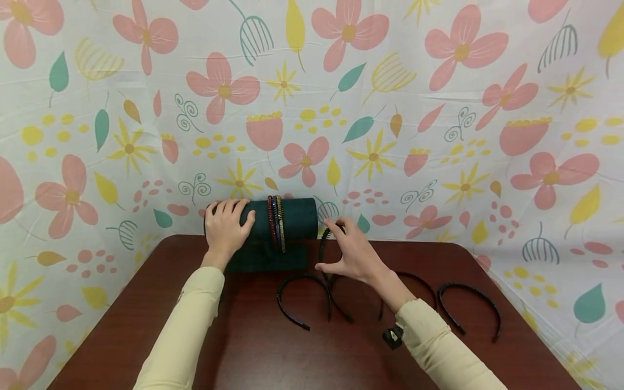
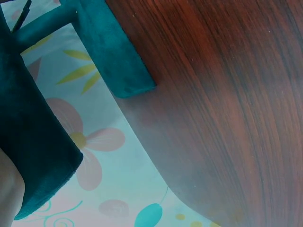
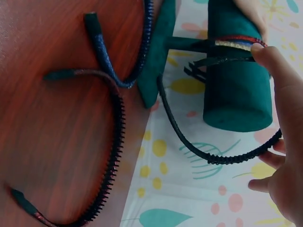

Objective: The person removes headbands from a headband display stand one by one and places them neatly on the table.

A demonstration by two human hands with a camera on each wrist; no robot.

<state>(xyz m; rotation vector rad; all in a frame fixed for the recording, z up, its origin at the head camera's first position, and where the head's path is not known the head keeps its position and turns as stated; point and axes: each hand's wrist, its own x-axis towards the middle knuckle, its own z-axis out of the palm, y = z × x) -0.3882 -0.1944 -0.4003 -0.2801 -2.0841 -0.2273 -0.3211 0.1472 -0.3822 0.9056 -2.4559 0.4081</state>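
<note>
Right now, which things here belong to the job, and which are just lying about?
Job:
green stand, held by the left hand
headbands on it
headband in the right hand
probably the loose headbands

Only surroundings:
table
floral cloth behind

Has both arms (image 1: 181,333) stretched forward. Rests the left hand (image 1: 226,226) with palm turned away. Holds the right hand (image 1: 358,254) curled with thumb extended.

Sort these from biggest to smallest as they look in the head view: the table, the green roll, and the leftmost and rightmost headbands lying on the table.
1. Table
2. Green roll
3. Leftmost headband and rightmost headband: too alike to rank.
</note>
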